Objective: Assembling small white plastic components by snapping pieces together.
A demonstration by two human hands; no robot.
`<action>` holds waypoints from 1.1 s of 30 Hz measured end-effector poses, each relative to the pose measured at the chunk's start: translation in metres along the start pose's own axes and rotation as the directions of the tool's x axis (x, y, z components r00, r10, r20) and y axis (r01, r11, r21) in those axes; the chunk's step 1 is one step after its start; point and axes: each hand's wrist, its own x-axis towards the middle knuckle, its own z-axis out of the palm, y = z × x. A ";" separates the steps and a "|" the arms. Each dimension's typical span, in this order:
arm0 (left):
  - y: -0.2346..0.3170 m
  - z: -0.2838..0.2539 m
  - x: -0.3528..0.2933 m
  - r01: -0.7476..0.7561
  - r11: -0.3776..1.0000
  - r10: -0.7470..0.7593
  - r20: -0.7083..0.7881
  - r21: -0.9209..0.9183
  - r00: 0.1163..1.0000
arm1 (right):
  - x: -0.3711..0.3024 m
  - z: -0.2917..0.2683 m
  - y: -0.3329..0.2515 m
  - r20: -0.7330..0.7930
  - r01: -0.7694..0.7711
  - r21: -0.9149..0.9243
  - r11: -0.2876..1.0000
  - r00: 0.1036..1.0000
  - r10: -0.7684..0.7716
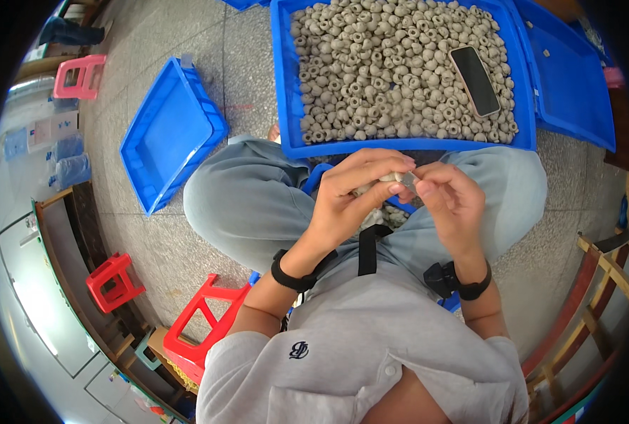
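My left hand is closed around at least one small grey round piece with a clay-like look. My right hand pinches a thin flat greyish piece, perhaps a small blade, against it; the fingers hide much of both. Just beyond my hands stands a blue plastic crate, full of similar hollow round pieces, many showing a hole. A phone with a dark screen lies on top of them at the right. Below my hands, between my legs, more pale pieces show partly.
A shallow blue crate rests on the speckled floor at the left, and another blue tray adjoins the full crate at right. Red stools and a pink stool stand left. A wooden frame is at right.
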 end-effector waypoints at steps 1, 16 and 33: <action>0.000 0.000 0.000 0.001 1.000 -0.001 0.001 0.007 1.000 | 0.000 0.000 0.000 -0.008 -0.015 0.010 1.000 1.000 0.015; -0.003 -0.003 0.000 -0.010 1.000 0.010 -0.015 0.008 1.000 | 0.001 0.002 0.002 -0.009 -0.004 -0.009 1.000 1.000 0.004; -0.004 -0.004 0.000 -0.021 1.000 0.021 -0.009 0.007 1.000 | 0.001 0.005 0.001 -0.019 -0.013 0.007 1.000 1.000 0.014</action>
